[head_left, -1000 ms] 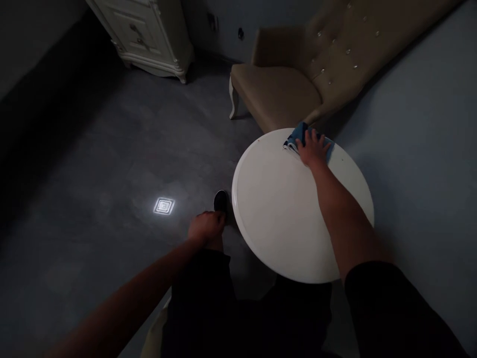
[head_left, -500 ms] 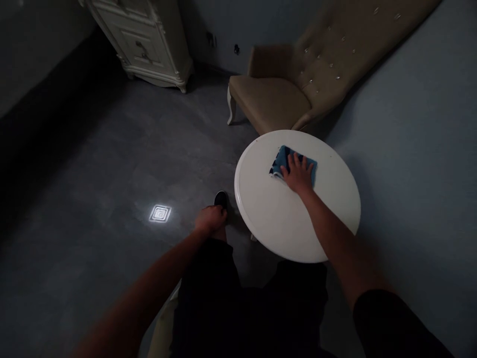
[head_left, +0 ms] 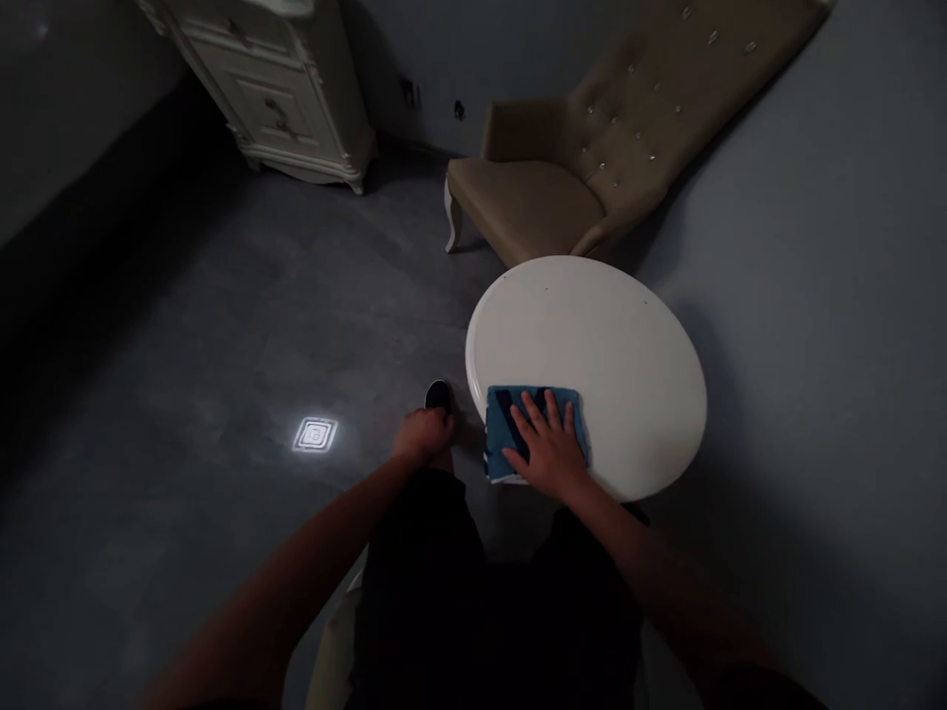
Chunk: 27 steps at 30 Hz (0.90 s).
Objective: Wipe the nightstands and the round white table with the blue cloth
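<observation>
My right hand (head_left: 548,456) lies flat with spread fingers on a folded blue cloth (head_left: 500,444) with dark stripes. It presses the cloth on the near left part of a round white table (head_left: 621,355). The cloth's lower left corner reaches past the table's edge. My left hand (head_left: 424,435) rests by my left knee with its fingers curled in, and nothing shows in it. Small dark specks dot the far part of the tabletop.
A tan tufted armchair (head_left: 525,202) stands just behind the table. On the right is a grey-blue wall (head_left: 829,296). A white carved cabinet (head_left: 273,99) stands at the far left. A bright square patch (head_left: 315,434) shows on the grey floor (head_left: 222,325).
My right hand has drawn the cloth from the far middle of the tabletop toward me and left, to the near edge. My left hand has stayed by the knee.
</observation>
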Available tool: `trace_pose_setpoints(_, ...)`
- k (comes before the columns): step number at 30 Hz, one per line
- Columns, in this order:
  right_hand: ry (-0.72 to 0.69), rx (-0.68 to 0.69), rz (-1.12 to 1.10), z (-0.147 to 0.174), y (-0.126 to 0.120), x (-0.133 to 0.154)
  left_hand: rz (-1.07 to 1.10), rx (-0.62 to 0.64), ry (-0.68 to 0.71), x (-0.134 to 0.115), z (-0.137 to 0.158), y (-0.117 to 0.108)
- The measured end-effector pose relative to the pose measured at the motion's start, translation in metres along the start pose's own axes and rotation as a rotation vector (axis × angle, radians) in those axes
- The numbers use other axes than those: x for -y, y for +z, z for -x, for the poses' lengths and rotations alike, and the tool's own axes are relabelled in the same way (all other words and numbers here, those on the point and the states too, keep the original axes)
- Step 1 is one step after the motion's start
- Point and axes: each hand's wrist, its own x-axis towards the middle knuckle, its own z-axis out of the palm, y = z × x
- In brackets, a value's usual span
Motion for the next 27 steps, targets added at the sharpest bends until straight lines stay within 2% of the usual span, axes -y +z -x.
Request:
trace_pose_setpoints(4, 0.112, -0.004, 0.003, -0.086, -0.023, -0.047, -0.007, -0.006, -0.001, 0.0, -0.001, -0.001)
trace_pose_setpoints(11, 0.325, -0.067, 0.03, -0.261, -0.052, -0.155, 0.034, 0.038, -0.029, -0.003, -0.008, -0.02)
trace_pose_setpoints(14, 0.385, -0.093, 0.008, -0.32, -0.054, -0.194, 0.02, 0.053, -0.036, -0.001, -0.011, -0.027)
trace_pose_setpoints(16, 0.415, -0.119, -0.019, -0.347, -0.053, -0.213, 0.02, 0.059, -0.04, 0.0, -0.012, -0.031)
trace_pose_setpoints(19, 0.42, -0.144, -0.035, -0.363, -0.05, -0.225, 0.044, 0.059, -0.06, 0.003, -0.01, -0.033)
trace_pose_setpoints(21, 0.401, -0.139, -0.018, -0.355, -0.05, -0.22, 0.055, 0.055, -0.084, 0.003, -0.008, -0.034)
trace_pose_setpoints(24, 0.362, -0.118, 0.009, -0.317, -0.051, -0.194, 0.053, 0.05, -0.115, 0.003, -0.005, -0.033)
trace_pose_setpoints(27, 0.316, -0.098, 0.03, -0.256, -0.049, -0.151, 0.042, 0.035, -0.084, 0.0, -0.004, -0.028)
